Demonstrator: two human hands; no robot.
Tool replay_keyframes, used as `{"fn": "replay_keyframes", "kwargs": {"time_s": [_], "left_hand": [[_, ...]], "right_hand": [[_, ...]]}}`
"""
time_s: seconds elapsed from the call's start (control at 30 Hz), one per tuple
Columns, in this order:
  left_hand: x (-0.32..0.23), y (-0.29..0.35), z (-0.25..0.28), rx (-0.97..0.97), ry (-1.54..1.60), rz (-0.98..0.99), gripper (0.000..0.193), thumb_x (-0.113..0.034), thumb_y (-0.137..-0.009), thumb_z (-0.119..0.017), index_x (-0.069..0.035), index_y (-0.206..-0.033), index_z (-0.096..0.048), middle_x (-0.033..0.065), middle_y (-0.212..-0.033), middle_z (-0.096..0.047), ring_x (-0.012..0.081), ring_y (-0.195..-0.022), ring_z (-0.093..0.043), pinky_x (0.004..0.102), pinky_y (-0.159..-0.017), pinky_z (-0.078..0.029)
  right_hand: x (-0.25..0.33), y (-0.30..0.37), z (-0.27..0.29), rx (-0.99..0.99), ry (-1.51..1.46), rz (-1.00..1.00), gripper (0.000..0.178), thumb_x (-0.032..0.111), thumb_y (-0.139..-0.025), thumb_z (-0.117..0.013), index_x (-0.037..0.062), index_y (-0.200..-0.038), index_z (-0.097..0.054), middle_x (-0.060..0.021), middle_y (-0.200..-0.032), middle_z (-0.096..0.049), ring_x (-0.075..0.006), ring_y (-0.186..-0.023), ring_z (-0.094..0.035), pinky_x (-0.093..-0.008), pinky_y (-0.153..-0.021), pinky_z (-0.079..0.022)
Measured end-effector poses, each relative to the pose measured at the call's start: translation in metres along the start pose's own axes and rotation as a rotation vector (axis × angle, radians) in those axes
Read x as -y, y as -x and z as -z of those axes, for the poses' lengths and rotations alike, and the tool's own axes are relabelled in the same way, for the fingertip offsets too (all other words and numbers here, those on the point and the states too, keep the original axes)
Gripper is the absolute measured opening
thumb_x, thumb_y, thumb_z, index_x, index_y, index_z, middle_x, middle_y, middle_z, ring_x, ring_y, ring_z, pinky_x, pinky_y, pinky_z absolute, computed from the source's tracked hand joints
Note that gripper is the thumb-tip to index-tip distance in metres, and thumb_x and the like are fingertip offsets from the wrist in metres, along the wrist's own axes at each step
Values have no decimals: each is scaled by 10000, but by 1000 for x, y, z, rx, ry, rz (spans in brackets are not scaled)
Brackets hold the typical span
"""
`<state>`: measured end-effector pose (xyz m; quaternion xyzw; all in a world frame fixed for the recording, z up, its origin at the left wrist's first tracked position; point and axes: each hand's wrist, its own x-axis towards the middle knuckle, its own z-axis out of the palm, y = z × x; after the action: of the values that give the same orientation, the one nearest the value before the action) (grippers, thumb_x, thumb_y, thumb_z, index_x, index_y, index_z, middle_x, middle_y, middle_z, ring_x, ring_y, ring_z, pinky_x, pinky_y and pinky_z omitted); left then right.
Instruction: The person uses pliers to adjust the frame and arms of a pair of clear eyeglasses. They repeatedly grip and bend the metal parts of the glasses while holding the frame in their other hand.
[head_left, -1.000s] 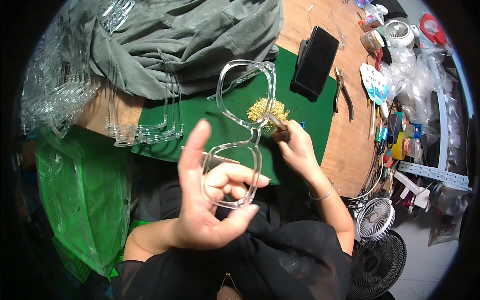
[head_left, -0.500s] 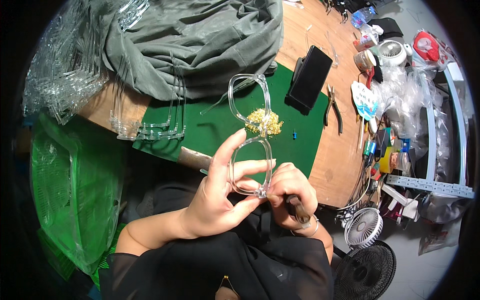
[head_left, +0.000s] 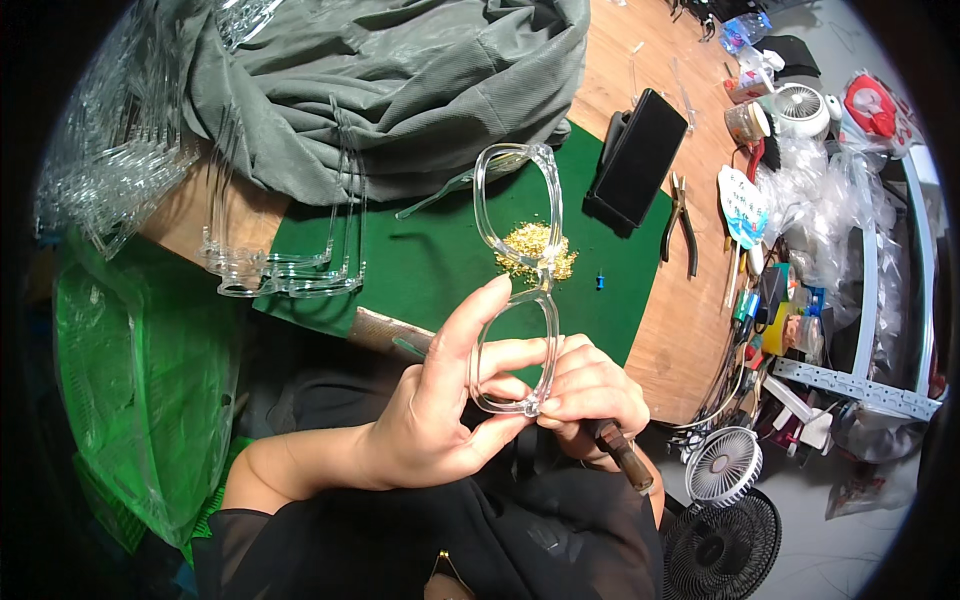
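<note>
A clear eyeglass frame [head_left: 546, 275] stands upright in front of me, one lens rim above the other, in my left hand [head_left: 425, 425]. Its fingers curl around and through the lower rim, with the thumb near the bottom hinge corner. At that same corner my right hand [head_left: 598, 395] pinches with thumb and finger. A brown-handled tool [head_left: 630, 466] lies in the right palm, its handle sticking out toward the lower right; its tip is hidden. Behind the glasses, a heap of tiny gold-coloured pieces [head_left: 553, 248] lies on a green mat [head_left: 420, 265].
A blue push pin [head_left: 600, 281], a black phone [head_left: 640, 155] and pliers [head_left: 680, 225] lie to the right. Several clear frames [head_left: 290, 285] stand at left beside a grey cloth [head_left: 400, 100]. A green basket [head_left: 140, 390] flanks the table; fans [head_left: 725, 467] stand at lower right.
The tool's handle has swung further out toward the lower right as my right fingers shifted their hold at the hinge corner. The whole view has moved slightly.
</note>
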<state>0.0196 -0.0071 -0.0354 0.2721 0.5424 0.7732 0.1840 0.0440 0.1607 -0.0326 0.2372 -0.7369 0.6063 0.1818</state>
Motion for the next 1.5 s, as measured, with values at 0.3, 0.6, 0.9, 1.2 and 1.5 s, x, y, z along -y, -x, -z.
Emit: {"fn": "replay_keyframes", "kwargs": {"time_s": [0.3,0.6,0.9,1.2,1.5], "left_hand": [[-6,5,2,37,-2,-10,923,155,-746,-529,-98,-1366,107,265,-1220,-440,218,-917,-606,301,-805,-474],[-6,7,0,102,-50,1,927,158,-745,-524,-98,-1366,115,269,-1224,-435,225,-945,-595,306,-827,-466],[-9,6,0,101,4,13,934,158,-734,-529,-81,-1361,120,268,-1209,-451,223,-937,-599,301,-827,-470],[-2,8,0,70,-118,-111,997,84,-689,-623,-58,-1349,111,242,-1104,-486,140,-762,-567,228,-700,-455],[7,7,-5,111,-135,-137,1157,-83,-615,-808,-71,-1351,84,217,-1080,-502,145,-831,-560,210,-683,-461]], "right_hand": [[3,0,-2,45,-44,16,182,46,-675,-734,26,-818,-622,-59,-727,-600,-189,-609,-564,-300,-560,-432],[8,3,2,54,-10,12,190,63,-671,-742,40,-812,-617,-44,-722,-599,-181,-610,-560,-300,-567,-427],[13,1,0,58,9,-20,205,80,-676,-742,51,-819,-598,-34,-727,-606,-174,-619,-571,-295,-578,-427],[28,6,29,348,486,-192,207,30,-686,-652,12,-854,-533,-106,-813,-554,-275,-754,-558,-384,-722,-457],[43,-1,29,673,534,-468,331,1,-658,-625,7,-947,-462,-139,-897,-491,-311,-910,-512,-447,-883,-391]]}}
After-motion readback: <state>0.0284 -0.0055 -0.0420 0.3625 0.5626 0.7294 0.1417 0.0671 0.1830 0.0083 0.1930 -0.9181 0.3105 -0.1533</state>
